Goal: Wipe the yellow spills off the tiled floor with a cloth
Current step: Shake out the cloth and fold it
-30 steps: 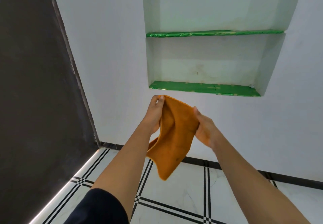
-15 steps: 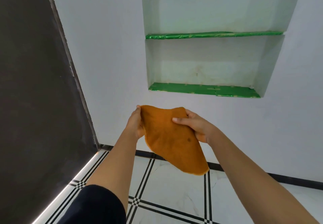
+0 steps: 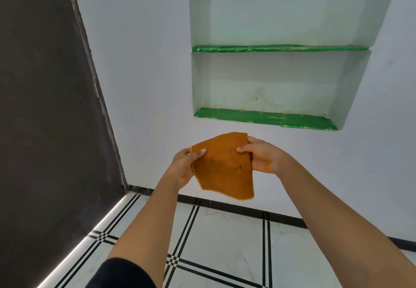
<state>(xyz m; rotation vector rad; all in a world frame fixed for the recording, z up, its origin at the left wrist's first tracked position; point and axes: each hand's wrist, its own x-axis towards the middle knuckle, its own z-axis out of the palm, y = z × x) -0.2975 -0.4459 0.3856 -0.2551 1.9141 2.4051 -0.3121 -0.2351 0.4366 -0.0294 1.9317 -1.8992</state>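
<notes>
We hold the orange cloth [image 3: 222, 166] up at mid-frame: left hand [image 3: 183, 167] pinching its 9 o'clock edge, right hand [image 3: 261, 155] its 3 o'clock edge. Tiled floor [image 3: 220, 242] at 6 o'clock shows no yellow spills; wiping not begun, we judge.

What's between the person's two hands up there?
The orange cloth, in the head view: the left hand pinches one edge, the right hand the other, above the tiled floor.

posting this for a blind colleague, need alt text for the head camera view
Two bare hands, left hand and right hand, hold a flat orange cloth up before a white wall with green-lined recessed shelves, above a white black-lined tiled floor.
</notes>
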